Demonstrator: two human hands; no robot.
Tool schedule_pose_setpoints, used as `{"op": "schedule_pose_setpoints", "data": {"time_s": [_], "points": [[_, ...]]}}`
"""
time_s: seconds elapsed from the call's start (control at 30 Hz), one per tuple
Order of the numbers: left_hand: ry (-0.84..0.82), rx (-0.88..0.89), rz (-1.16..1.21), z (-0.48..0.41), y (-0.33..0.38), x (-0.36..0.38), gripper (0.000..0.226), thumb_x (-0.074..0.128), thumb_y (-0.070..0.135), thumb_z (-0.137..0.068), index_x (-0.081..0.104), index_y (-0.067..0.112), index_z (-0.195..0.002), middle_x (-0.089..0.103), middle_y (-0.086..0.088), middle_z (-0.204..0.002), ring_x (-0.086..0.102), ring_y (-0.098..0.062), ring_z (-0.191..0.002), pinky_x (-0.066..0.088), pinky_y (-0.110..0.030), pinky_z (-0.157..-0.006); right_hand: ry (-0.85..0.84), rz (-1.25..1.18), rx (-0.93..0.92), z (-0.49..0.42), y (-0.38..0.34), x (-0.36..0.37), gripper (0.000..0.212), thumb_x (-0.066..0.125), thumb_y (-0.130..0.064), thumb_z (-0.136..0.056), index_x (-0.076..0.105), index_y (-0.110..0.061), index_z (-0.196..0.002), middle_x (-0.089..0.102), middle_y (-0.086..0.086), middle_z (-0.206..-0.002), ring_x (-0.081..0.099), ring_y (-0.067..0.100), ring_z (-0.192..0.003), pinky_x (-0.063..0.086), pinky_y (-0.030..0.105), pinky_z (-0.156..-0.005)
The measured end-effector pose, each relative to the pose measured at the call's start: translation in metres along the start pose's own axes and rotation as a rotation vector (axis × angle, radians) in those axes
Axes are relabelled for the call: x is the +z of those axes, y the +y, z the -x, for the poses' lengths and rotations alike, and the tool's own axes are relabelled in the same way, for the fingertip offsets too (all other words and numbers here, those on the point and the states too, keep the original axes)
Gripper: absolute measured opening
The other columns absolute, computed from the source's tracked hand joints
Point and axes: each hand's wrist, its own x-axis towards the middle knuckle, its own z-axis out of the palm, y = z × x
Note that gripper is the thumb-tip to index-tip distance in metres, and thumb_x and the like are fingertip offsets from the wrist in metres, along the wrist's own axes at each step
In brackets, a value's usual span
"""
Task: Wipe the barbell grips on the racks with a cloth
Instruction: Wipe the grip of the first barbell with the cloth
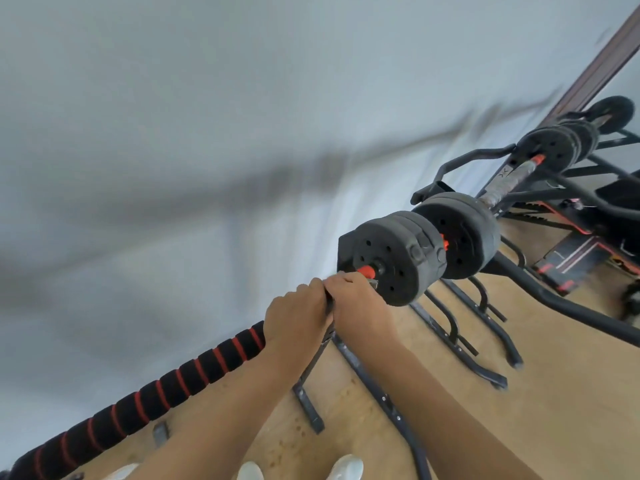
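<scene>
Hiding the barbell [156,389], left hand [298,323] touches right hand [360,306].

Bright, soft, even light; source not in view; no glare; wall [173,98] in upper left smeared w/ motion blur; broad grey shadow streaks cross it fr mid-left to upper right, edges fuzzy; near plates [391,258] at centre approx sharp; far plates [554,147] at upper right softer; wide-angle warp: bar [156,393] bows slightly at lower left; whole frame tilted.
</scene>
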Motion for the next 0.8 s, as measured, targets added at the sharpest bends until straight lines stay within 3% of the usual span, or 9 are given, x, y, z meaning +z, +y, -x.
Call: {"op": "schedule_pose_setpoints", "data": {"time_s": [0.07,0.13,0.2,0.27,0.37,0.47,0.53,0.63,0.8], "points": [[-0.007,0.008,0.019,-0.001,0.0,0.0,0.034,0.035,0.053,-0.109,0.038,0.021,-0.1,0.046,0.006,-0.079,0.047,-0.016,-0.063,0.032,-0.027,-0.059,-0.083,0.059,-0.002,-0.01,0.008,-0.005,0.031,0.064,-0.001,-0.083,0.072,-0.024,-0.102,0.066,-0.008,-0.1,0.054,0.01,-0.099,0.052,0.031,-0.075],[-0.047,0.026,0.087,-0.005,-0.001,-0.004,0.041,0.036,0.064,-0.104,0.042,0.024,-0.102,0.051,0.008,-0.081,0.051,-0.013,-0.067,0.037,-0.026,-0.063,-0.145,0.194,0.109,-0.031,0.027,-0.021,0.027,0.066,-0.01,-0.087,0.069,-0.033,-0.101,0.065,-0.008,-0.097,0.055,0.012,-0.088,0.054,0.032,-0.075],[-0.139,0.054,0.156,-0.014,-0.007,-0.01,0.047,0.036,0.07,-0.101,0.05,0.025,-0.1,0.056,0.011,-0.077,0.057,-0.011,-0.066,0.043,-0.024,-0.065,-0.196,0.323,0.208,-0.051,0.04,-0.04,0.019,0.064,-0.011,-0.091,0.069,-0.025,-0.102,0.065,-0.003,-0.088,0.056,0.015,-0.076,0.056,0.032,-0.076],[-0.401,0.056,0.364,-0.033,-0.021,-0.016,0.049,0.043,0.068,-0.1,0.056,0.022,-0.092,0.067,0.007,-0.072,0.066,-0.012,-0.061,0.051,-0.025,-0.066,-0.175,0.328,0.242,-0.053,0.036,-0.044,0.012,0.064,-0.014,-0.094,0.07,-0.022,-0.101,0.064,-0.002,-0.083,0.054,0.014,-0.074,0.055,0.031,-0.077],[-0.888,0.002,0.869,-0.062,-0.04,-0.024,0.039,0.061,0.046,-0.1,0.065,0.007,-0.1,0.078,-0.008,-0.081,0.073,-0.021,-0.067,0.06,-0.03,-0.068,-0.084,0.214,0.199,-0.033,0.011,-0.027,0.007,0.066,-0.021,-0.095,0.067,-0.027,-0.098,0.059,0.0,-0.093,0.051,0.014,-0.085,0.047,0.027,-0.07],[-1.101,-0.107,1.153,-0.067,-0.039,-0.023,0.022,0.057,0.02,-0.101,0.063,0.001,-0.093,0.071,-0.011,-0.076,0.068,-0.02,-0.063,0.06,-0.028,-0.064,-0.117,0.167,0.049,-0.02,-0.011,-0.012,0.012,0.062,-0.014,-0.093,0.064,-0.025,-0.098,0.056,0.0,-0.092,0.041,0.014,-0.091,0.042,0.028,-0.064],[-1.134,-0.122,1.224,-0.067,-0.034,-0.019,0.016,0.057,0.016,-0.099,0.059,0.005,-0.088,0.062,-0.007,-0.068,0.057,-0.017,-0.056,0.053,-0.025,-0.056,-0.131,0.212,-0.007,-0.023,-0.007,-0.014,0.012,0.058,-0.013,-0.095,0.063,-0.022,-0.1,0.055,-0.001,-0.09,0.043,0.016,-0.095,0.042,0.029,-0.065],[-1.065,-0.076,1.146,-0.066,-0.033,-0.014,0.014,0.068,0.02,-0.092,0.062,0.01,-0.084,0.061,-0.005,-0.067,0.055,-0.017,-0.054,0.052,-0.026,-0.057,-0.17,0.323,0.118,-0.041,0.015,-0.033,0.005,0.062,-0.017,-0.096,0.064,-0.022,-0.097,0.059,0.001,-0.093,0.049,0.016,-0.09,0.046,0.029,-0.069],[-0.77,-0.02,0.861,-0.055,-0.018,-0.014,0.014,0.064,0.021,-0.093,0.06,0.015,-0.081,0.061,0.002,-0.056,0.057,-0.01,-0.044,0.052,-0.022,-0.052,-0.225,0.368,0.254,-0.052,0.029,-0.04,0.013,0.068,-0.024,-0.093,0.067,-0.025,-0.106,0.064,-0.002,-0.091,0.056,0.018,-0.088,0.052,0.032,-0.085]]}}
